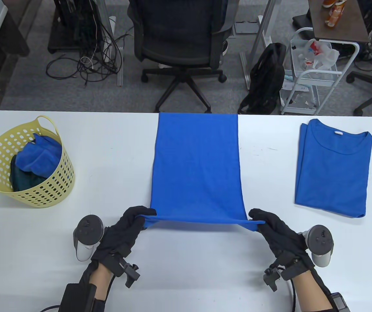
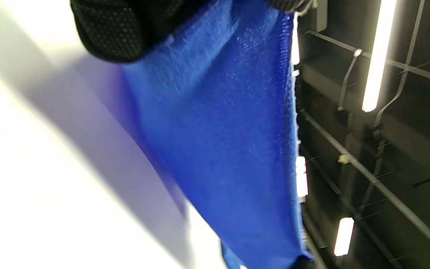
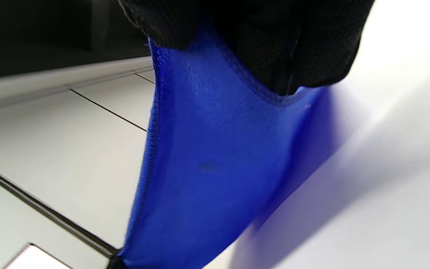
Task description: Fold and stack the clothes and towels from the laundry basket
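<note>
Mid-bench (image 1: 75, 227), the blue cloth (image 1: 197, 165) is stretched out, left hand (image 1: 124, 232) and right hand (image 1: 278, 232) fingers pinching its near corners. Right of it, one folded shirt (image 1: 333, 172); left, the basket (image 1: 26, 167) holds more.

Blue cloth (image 1: 196, 169), yellow perforated basket (image 1: 51, 191), black gloves (image 1: 124, 232)

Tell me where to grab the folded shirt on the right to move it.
Take the folded shirt by its near bottom edge, one hand toward each corner, coming from the near side of the table. It lies flat with the neckline far and the hem near, so that edge is closest and lifts evenly.
</note>
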The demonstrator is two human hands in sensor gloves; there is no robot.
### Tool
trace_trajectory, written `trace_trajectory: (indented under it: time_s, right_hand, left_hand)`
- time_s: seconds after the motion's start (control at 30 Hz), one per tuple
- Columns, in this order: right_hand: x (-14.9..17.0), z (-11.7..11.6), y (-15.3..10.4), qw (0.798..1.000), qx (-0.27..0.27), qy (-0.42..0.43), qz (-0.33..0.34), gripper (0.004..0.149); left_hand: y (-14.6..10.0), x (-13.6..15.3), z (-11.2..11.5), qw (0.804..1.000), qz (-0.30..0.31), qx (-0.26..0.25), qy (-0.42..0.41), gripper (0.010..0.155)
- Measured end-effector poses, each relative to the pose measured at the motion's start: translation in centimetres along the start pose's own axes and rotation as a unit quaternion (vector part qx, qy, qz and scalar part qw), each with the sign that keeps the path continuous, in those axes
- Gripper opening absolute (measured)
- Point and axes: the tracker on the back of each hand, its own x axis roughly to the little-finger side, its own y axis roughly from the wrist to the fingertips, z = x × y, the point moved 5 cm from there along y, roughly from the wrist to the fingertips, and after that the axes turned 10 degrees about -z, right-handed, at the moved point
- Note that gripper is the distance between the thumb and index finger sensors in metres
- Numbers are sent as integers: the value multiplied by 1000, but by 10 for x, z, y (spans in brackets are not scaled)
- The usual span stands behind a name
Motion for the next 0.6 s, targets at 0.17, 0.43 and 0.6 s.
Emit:
trace_trajectory:
  time_s: [0.17,0.43,0.6]
  right_hand:
    - [-23,-5,-19,990,-126,-49,-34,40]
    - [-98,9,-75,974,-225,-27,28,40]
    - [-107,23,-31,981,-64,-182,-17,39]
  left_hand:
    - [-29,-15,14,993,-12,118,-24,46]
    - [-109,-74,6,981,27,193,18,46]
    - [-57,-87,-33,985,-26,62,158,45]
